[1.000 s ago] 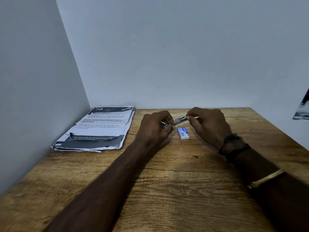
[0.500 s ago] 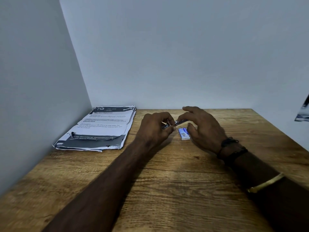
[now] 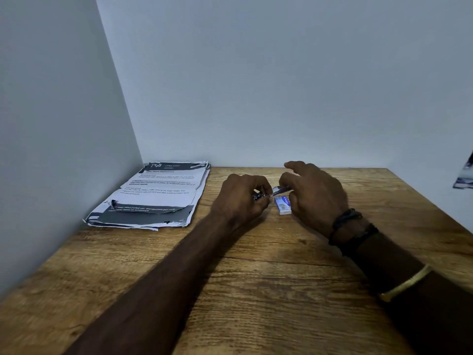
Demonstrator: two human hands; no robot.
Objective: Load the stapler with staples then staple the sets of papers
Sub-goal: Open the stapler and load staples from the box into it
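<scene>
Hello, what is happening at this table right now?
A person holds a small metal stapler above the wooden table. The left hand grips one end, the right hand works at the other. A small staple box lies under it. The papers wait at the left wall, untouched.

Wooden table; grey walls; picture edge far right.

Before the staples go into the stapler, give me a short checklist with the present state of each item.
1. Stapler held: ok, left hand grips it; right hand touches its far end.
2. Stapler opened for loading: cannot tell, hands cover it.
3. Staple box within reach: ok, on the table beside the right hand.
4. Staple strip taken out: cannot tell.
5. Papers ready: ok, stacked at left, untouched.
</scene>
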